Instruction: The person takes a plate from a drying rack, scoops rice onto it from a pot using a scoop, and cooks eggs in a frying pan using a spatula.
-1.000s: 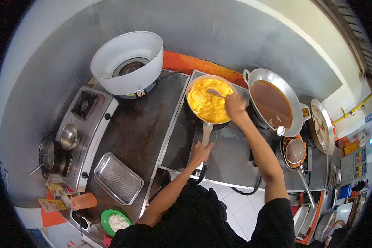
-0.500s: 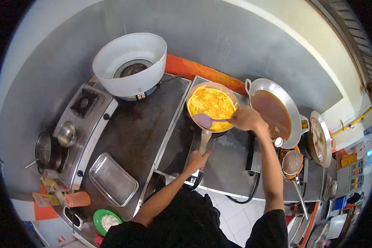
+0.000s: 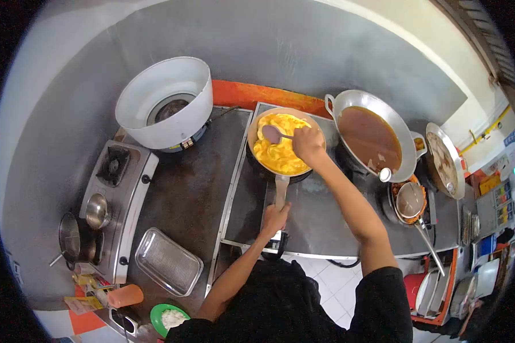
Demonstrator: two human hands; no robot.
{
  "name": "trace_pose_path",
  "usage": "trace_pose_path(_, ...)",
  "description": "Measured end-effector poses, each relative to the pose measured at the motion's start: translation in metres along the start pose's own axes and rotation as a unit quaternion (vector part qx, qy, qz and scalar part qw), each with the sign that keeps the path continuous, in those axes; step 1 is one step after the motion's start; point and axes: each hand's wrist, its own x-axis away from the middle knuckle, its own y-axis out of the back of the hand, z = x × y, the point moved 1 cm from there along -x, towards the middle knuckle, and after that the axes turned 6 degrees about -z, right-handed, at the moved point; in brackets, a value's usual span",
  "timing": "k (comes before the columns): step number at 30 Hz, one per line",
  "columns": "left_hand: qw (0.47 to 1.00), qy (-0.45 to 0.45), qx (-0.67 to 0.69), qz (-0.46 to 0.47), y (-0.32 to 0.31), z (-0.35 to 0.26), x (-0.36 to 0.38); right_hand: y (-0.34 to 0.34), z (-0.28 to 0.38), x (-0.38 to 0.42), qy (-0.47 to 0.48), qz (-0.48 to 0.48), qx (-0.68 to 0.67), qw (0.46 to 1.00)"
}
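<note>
"What's the biggest thing there?"
"The desk [image 3: 183,188], with a gas stove [image 3: 118,243] at its left side."
"And the large vessels?"
"A wok [image 3: 390,111] of brown liquid [image 3: 369,134] on the right, and a white tub [image 3: 180,123] at the back left."
"Where's the pan [image 3: 316,121]?"
"Between those two, near the wok. Soft yellow food [image 3: 280,157] lies in folds inside. The left hand [image 3: 276,218] is closed around its pale handle [image 3: 281,191], which points toward the person."
"Anything near the left arm?"
"A clear, ridged tray [image 3: 169,263], then a green plate [image 3: 156,320] with white food [image 3: 173,318], and an orange cup [image 3: 126,296] just beside them."
"And the right hand [image 3: 308,143]?"
"Above the pan, fingers together, clamped on the purple spoon [image 3: 272,135]. Its rounded head is over the left part of the yellow food; I can't tell how deep it reaches."
</note>
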Motion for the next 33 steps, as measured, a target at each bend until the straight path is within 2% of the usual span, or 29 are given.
trace_pose_path(5, 1.000, -0.005, -0.018, -0.014, -0.001, 0.001, -0.003, -0.009, -0.047, 0.021, -0.080, 0.000, -0.002, 0.997)
trace_pose_path(7, 0.999, -0.023, -0.036, -0.024, 0.002, -0.004, 0.001, -0.008, -0.063, 0.029, -0.069, 0.000, -0.001, 0.998)
trace_pose_path(9, 0.998, -0.014, -0.067, -0.011, 0.007, -0.014, 0.004, 0.019, -0.072, 0.043, -0.072, -0.046, -0.021, 0.996)
trace_pose_path(11, 0.998, -0.001, -0.064, -0.004, 0.008, -0.020, 0.008, 0.041, -0.089, 0.057, -0.036, -0.069, 0.006, 0.997)
trace_pose_path(14, 1.000, 0.013, -0.023, -0.004, 0.006, -0.022, 0.009, 0.102, -0.090, 0.082, 0.014, -0.049, 0.028, 0.998)
trace_pose_path(17, 1.000, 0.009, -0.013, -0.012, 0.006, -0.020, 0.007, 0.107, -0.096, 0.091, 0.076, 0.002, 0.077, 0.994)
trace_pose_path(18, 1.000, 0.010, -0.016, -0.015, 0.006, -0.021, 0.007, 0.097, -0.095, 0.087, 0.129, 0.032, 0.104, 0.986)
trace_pose_path(21, 1.000, -0.003, -0.016, -0.014, 0.005, -0.019, 0.008, 0.030, -0.096, 0.075, 0.232, 0.014, 0.117, 0.966)
trace_pose_path(28, 1.000, -0.006, -0.008, -0.017, 0.003, -0.015, 0.005, -0.030, -0.067, 0.048, 0.276, 0.003, 0.117, 0.954)
trace_pose_path(33, 0.999, -0.020, -0.010, -0.026, 0.008, -0.019, 0.004, -0.037, -0.051, 0.027, 0.240, -0.051, 0.092, 0.965)
